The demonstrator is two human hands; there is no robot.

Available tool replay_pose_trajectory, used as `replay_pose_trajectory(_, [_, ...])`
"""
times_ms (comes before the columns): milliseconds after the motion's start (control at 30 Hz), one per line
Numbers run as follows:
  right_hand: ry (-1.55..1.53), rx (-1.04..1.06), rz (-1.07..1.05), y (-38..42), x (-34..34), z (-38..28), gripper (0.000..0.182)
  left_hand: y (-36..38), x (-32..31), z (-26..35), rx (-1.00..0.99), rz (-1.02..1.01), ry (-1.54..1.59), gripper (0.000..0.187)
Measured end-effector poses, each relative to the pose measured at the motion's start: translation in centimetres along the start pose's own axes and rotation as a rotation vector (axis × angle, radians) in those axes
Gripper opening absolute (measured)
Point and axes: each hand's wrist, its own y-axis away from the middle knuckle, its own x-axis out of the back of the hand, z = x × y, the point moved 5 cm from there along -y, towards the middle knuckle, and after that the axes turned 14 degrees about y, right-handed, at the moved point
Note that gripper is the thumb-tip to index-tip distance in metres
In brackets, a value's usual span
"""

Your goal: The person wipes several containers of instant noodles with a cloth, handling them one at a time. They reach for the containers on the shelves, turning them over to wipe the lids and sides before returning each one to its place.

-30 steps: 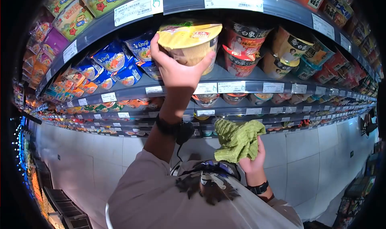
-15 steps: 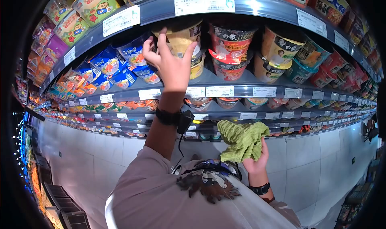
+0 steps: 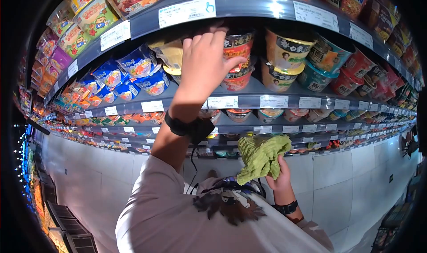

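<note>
Head view of a shop shelf [image 3: 249, 97] stocked with instant noodle cups. The left hand [image 3: 207, 64] is raised to the shelf, back of the hand toward the camera, its fingers [image 3: 218, 35] extended side by side and reaching in over a red noodle cup [image 3: 235, 53]; the thumb points right across that cup. Whether the fingertips grip the cup cannot be told, since they are hidden in the shadow under the upper shelf. A yellow noodle cup [image 3: 171, 53] stands just left of the hand, and blue snack packets [image 3: 138, 68] lie farther left on the same shelf. A dark wristband [image 3: 180, 125] circles the left wrist. The right hand [image 3: 278, 173] is held lower, near the body, its fingers curled closed around a crumpled green cloth [image 3: 260, 155]. White price labels [image 3: 222, 102] line the shelf edge.
</note>
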Motion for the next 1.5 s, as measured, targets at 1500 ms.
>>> replay_pose_trajectory(1500, [-0.431,-0.178,-0.378,-5.8,-12.3,-0.7,0.055,19.4,5.3,5.4,-0.228,-0.108,0.809,0.064])
